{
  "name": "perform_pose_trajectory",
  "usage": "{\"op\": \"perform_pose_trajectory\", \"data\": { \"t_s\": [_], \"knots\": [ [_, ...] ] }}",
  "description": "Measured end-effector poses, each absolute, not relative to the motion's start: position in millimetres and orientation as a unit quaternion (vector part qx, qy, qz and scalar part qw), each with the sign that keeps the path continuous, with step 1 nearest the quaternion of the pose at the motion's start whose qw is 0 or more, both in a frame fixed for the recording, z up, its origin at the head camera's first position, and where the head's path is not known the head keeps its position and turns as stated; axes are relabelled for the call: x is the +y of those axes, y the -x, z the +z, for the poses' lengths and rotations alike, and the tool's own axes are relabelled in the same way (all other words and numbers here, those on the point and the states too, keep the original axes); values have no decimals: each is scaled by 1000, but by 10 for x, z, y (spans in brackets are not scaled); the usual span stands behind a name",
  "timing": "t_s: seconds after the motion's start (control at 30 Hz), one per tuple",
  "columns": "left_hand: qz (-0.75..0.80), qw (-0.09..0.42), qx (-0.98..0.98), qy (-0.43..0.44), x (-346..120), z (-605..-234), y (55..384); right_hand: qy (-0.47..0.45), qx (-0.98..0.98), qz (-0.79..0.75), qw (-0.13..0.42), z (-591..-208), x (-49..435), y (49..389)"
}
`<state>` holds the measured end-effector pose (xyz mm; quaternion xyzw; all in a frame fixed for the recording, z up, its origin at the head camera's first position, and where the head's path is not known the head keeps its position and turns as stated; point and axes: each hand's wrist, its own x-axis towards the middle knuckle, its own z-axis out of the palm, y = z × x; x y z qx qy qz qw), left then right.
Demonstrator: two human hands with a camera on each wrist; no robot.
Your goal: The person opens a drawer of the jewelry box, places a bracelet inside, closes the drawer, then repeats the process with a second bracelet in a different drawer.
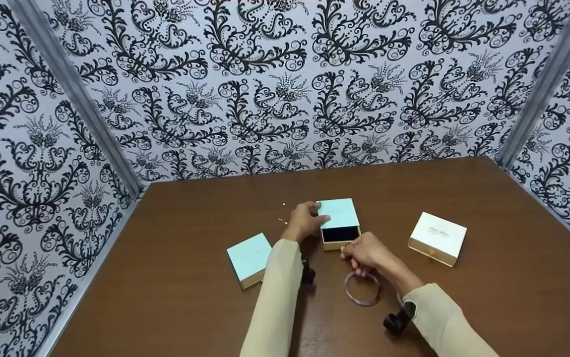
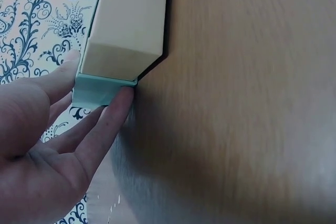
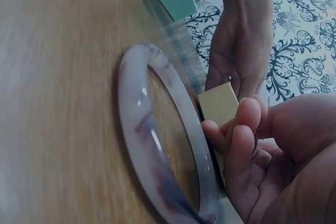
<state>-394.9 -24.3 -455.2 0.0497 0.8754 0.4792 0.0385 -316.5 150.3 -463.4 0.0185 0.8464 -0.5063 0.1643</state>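
Observation:
A teal sliding box (image 1: 339, 212) lies mid-table with its gold drawer (image 1: 339, 245) partly pulled out, showing a dark interior. My left hand (image 1: 305, 220) grips the teal sleeve (image 2: 100, 90) from the left, thumb on top and fingers along the side. At the drawer's front, my right hand (image 1: 366, 252) pinches its edge or pull tab; the fingertips cover the exact spot. Just below the right fingers, a marbled white and purplish bangle (image 3: 134, 87) rests flat on the table.
Left of my forearm sits another teal box (image 1: 250, 255), closed. A white box (image 1: 438, 233) with dark lettering and a gold front lies to the right. Tiny shiny pieces (image 1: 283, 220) lie beyond the left hand. Patterned walls (image 1: 265, 99) enclose the brown table (image 1: 175, 307).

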Motion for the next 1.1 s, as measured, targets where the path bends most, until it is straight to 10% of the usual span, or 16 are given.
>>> {"op": "perform_pose_trajectory", "data": {
  "t_s": [1.1],
  "knots": [
    [492,46,868,-43,-258,-4544,3947,-13,836,-518,178,-4604,1540,3082]
  ]
}}
